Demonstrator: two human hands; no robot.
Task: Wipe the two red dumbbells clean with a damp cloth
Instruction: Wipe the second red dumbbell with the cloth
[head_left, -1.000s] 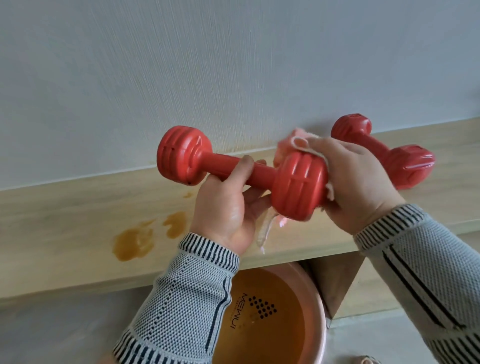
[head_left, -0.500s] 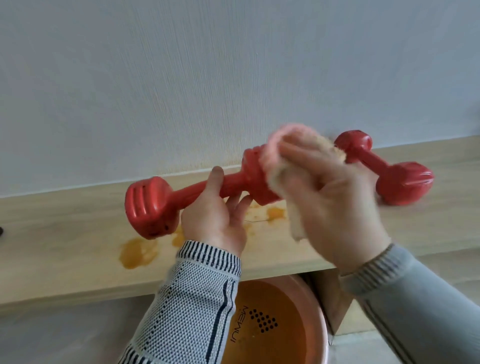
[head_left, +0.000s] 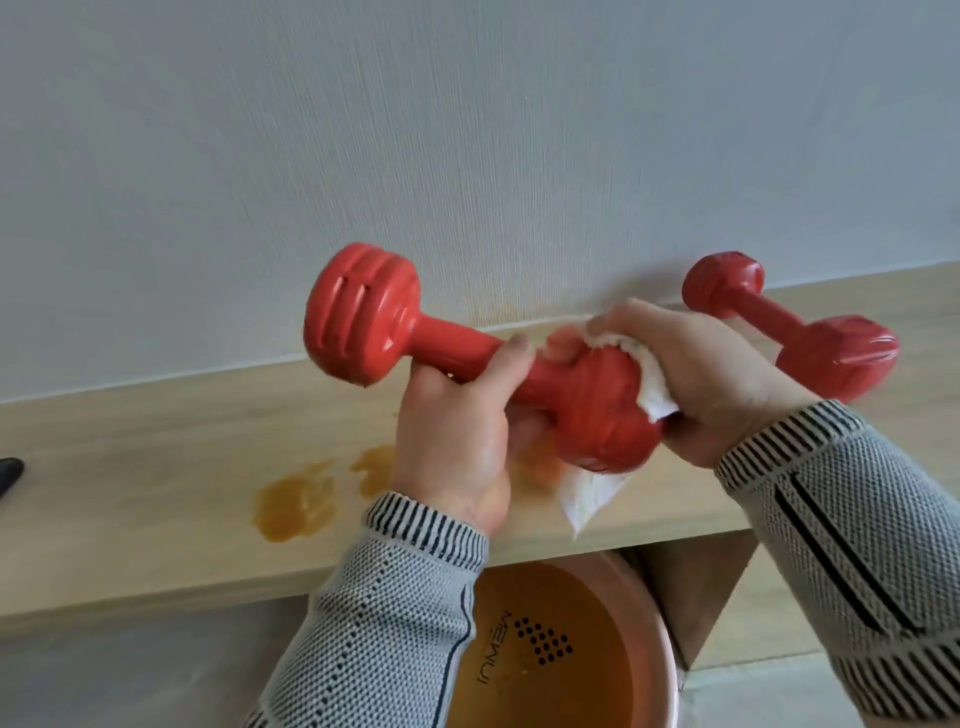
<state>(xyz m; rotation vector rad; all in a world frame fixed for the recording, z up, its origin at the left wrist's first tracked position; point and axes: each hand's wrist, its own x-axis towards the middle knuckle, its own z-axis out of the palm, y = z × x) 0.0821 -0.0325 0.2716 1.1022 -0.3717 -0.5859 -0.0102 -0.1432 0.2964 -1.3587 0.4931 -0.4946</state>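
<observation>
- Since half a second ago, the held dumbbell (head_left: 467, 358) has tipped the other way: its far head now rides high on the left, above the shelf (head_left: 156, 431), where before it hung low near the stains.
- Left hand (head_left: 457, 431) is wrapped round the dumbbell's bar, thumb lying along the top of it.
- Right hand (head_left: 696, 374) presses a white cloth (head_left: 649, 384) against the near head of that dumbbell, fingers curled over the cloth; a loose corner of cloth hangs below the head, over the shelf's front edge.
- Second dumbbell (head_left: 795, 332) lies on the shelf behind the right hand, one head against the wall (head_left: 467, 130), the other nearer the shelf's front.
- Orange-brown stains (head_left: 296, 501) sit on the shelf to the left of the left hand.
- Below the shelf, under both wrists, stands a pink basin (head_left: 660, 691) holding orange-tinted water.
- Both sleeves (head_left: 374, 623) are grey knit with dark striped cuffs.
</observation>
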